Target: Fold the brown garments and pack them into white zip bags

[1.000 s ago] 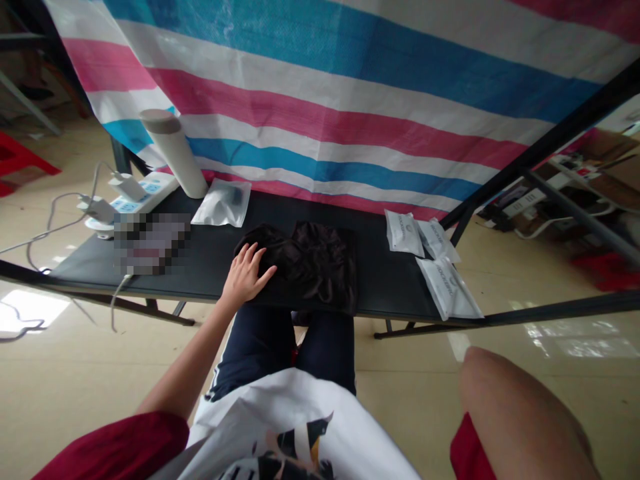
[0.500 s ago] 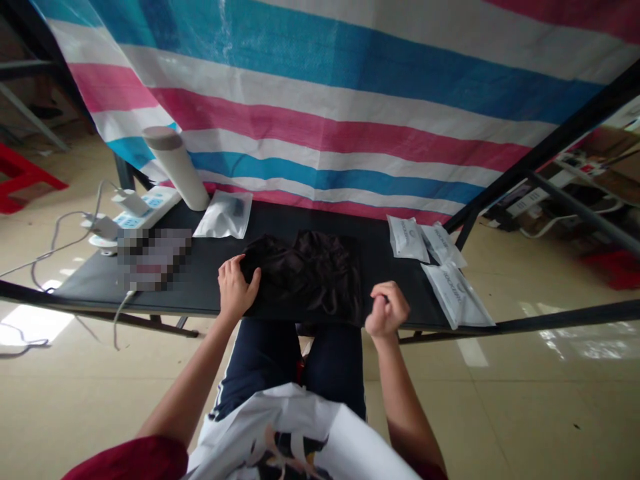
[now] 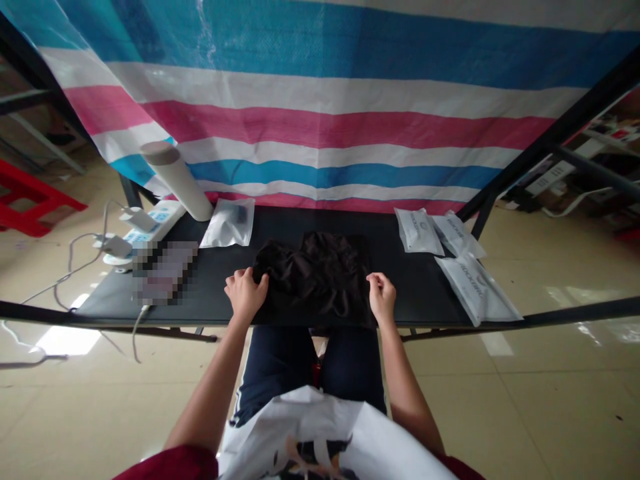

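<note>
A crumpled black cloth [image 3: 315, 273] lies on the dark table in front of me, its folds bunched. At its left edge my left hand [image 3: 247, 293] curls its fingers and thumb closed on the fabric. Along the right edge, the fingertips of my right hand [image 3: 381, 295] are pinched together on the cloth's border. The fabric between the hands stays on the tabletop, and its exact kind cannot be made out.
White packets [image 3: 480, 288] with printed lettering lie at the table's right. At the left are a pale bottle [image 3: 177, 181], a white pouch [image 3: 229, 223], a power strip [image 3: 159, 223] with chargers, and a blurred-out phone-like device [image 3: 166, 272]. A striped sheet [image 3: 320, 127] hangs behind.
My right hand has gone from a loose fist beside the cloth to a pinch at its right edge. My left fingers have closed more on the left edge. The camera view has shifted slightly.
</note>
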Demonstrator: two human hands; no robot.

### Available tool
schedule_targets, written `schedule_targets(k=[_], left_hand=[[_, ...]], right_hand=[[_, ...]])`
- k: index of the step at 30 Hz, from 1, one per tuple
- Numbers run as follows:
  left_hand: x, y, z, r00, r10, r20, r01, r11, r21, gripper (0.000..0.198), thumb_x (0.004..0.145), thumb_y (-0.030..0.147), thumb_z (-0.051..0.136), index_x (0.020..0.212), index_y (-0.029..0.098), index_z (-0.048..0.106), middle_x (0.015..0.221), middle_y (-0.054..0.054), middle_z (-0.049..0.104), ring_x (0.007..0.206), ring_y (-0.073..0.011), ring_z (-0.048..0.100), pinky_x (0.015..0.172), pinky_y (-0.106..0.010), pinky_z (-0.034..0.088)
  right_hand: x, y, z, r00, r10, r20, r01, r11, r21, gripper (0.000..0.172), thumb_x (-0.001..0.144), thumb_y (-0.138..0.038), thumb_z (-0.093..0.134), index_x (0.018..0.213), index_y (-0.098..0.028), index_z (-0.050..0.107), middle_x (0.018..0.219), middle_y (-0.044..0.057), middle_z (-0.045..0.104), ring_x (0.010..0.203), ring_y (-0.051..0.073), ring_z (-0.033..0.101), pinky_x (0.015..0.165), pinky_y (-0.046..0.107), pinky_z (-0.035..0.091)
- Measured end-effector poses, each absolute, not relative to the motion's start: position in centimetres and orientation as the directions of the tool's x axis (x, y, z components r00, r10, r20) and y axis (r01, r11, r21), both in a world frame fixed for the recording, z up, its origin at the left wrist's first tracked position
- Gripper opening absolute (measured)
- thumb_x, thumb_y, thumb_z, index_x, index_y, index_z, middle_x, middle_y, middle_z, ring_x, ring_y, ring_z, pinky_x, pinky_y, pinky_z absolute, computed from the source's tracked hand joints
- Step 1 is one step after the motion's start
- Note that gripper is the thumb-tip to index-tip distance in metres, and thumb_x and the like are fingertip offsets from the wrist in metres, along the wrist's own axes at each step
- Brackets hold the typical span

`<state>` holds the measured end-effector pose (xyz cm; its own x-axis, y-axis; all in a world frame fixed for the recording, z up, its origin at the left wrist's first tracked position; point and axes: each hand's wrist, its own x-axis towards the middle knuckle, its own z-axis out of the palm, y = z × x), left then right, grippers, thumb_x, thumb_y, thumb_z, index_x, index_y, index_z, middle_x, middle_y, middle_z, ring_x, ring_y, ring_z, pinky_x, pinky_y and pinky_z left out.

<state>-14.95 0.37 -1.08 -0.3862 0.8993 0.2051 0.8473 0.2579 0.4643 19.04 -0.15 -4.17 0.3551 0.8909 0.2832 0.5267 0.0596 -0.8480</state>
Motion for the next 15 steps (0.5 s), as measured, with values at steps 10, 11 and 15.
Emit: schedule_targets(k=[10, 11, 15], left_hand=[[-6.2, 0.7, 5.7, 0.372, 0.892, 0.255, 0.58, -0.438, 0.687, 0.055, 0.091, 0.049, 0.05, 0.137, 0.021, 0.046, 0.138, -0.011, 0.055, 0.127, -0.0272, 0.053, 0.105, -0.041, 0.046], [-6.4, 0.7, 5.6, 0.361, 0.892, 0.271, 0.582, -0.443, 0.682, 0.053, 0.091, 0.05, 0.05, 0.135, 0.021, 0.048, 0.138, -0.011, 0.055, 0.129, -0.0272, 0.052, 0.108, -0.042, 0.044], [-8.2, 0.6, 4.1, 0.333, 0.893, 0.304, 0.646, -0.451, 0.616, 0.046, 0.093, 0.049, 0.048, 0.129, 0.02, 0.054, 0.132, -0.01, 0.059, 0.127, -0.0252, 0.053, 0.108, -0.041, 0.043]], right_hand=[[18.5, -0.4, -3.1, 0.28, 0.908, 0.313, 0.612, 0.083, -0.787, 0.032, 0.091, -0.042, 0.045, 0.084, -0.021, 0.069, 0.087, 0.008, 0.072, 0.085, 0.024, 0.064, 0.082, 0.035, 0.046], [18.6, -0.4, -3.1, 0.281, 0.907, 0.313, 0.605, 0.086, -0.792, 0.032, 0.091, -0.042, 0.045, 0.084, -0.021, 0.068, 0.087, 0.008, 0.072, 0.085, 0.024, 0.064, 0.082, 0.035, 0.046], [18.6, -0.4, -3.1, 0.272, 0.907, 0.32, 0.607, 0.097, -0.789, 0.032, 0.091, -0.042, 0.046, 0.083, -0.021, 0.068, 0.088, 0.008, 0.072, 0.085, 0.024, 0.065, 0.081, 0.035, 0.047]])
